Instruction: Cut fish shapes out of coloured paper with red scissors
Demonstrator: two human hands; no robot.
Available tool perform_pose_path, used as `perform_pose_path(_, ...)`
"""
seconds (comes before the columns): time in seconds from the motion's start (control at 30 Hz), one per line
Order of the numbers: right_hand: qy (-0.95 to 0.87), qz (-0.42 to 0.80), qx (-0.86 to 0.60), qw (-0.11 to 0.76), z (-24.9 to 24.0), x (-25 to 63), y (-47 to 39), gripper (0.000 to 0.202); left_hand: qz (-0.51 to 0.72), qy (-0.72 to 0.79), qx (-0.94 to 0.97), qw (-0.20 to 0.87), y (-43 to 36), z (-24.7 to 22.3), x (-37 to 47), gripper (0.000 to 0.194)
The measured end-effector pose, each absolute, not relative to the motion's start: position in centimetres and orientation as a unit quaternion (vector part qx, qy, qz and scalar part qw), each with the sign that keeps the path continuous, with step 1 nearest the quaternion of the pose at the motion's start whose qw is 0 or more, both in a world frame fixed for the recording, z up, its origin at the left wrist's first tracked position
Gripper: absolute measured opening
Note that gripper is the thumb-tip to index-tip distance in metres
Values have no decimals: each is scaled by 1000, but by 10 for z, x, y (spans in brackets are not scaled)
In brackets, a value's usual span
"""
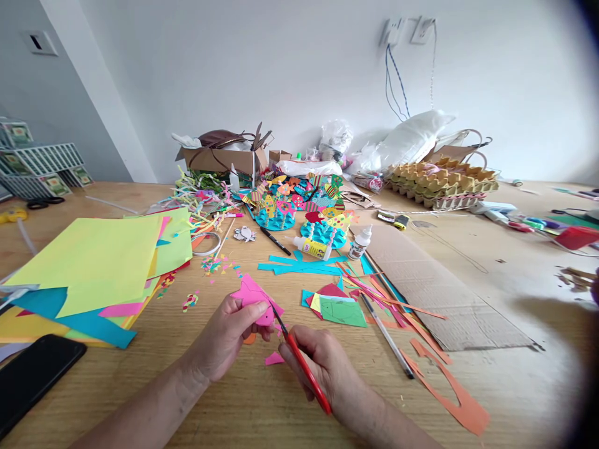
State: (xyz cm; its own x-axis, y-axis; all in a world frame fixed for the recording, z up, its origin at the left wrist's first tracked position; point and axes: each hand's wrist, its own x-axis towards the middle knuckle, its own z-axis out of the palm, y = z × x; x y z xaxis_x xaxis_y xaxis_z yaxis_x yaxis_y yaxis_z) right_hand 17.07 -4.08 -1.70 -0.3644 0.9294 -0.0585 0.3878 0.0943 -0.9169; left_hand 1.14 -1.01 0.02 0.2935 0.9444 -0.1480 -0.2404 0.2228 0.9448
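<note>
My left hand (223,333) pinches a piece of pink paper (250,291), which carries a drawn outline and a small dark dot. In my right hand (322,362) are red-handled scissors (306,372), their dark blades at the right edge of the pink paper. A pink paper scrap (274,358) lies on the table just below the blades. Right of my hands is a small stack of coloured paper pieces, topped by a green paper piece (344,311) with a pencil outline.
Coloured paper sheets (93,255) and a black phone (40,380) lie left. A pen (388,337), orange paper offcut (456,396) and cardboard sheet (435,290) lie right. Beyond stand glue bottles (360,243), decorated paper fish (304,199) and stacked egg trays (440,184).
</note>
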Motion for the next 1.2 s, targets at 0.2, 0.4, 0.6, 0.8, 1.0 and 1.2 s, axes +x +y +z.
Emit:
perform_pose_path(0.2, -683, 460, -487, 291, -18, 171, -40, 33, 440, 409, 449, 662, -10, -2, 13, 20)
perform_pose_path(0.4, -685, 467, -480, 288, -23, 174, -41, 32, 434, 401, 453, 668, -11, -1, 13, 23)
perform_pose_path(0.6, -690, 469, -475, 281, -21, 174, -41, 37, 433, 414, 444, 666, -12, -1, 13, 21)
perform_pose_path(0.8, -683, 475, -479, 281, -21, 173, -41, 32, 456, 399, 437, 665, -10, -3, 12, 21)
perform_pose_path(1.0, -634, 542, -474, 281, -24, 171, -42, 30, 469, 417, 428, 650, -10, -2, 14, 19)
perform_pose_path(1.2, -577, 615, -448, 297, -17, 168, -44, 41, 452, 389, 452, 663, -16, 1, 17, 20)
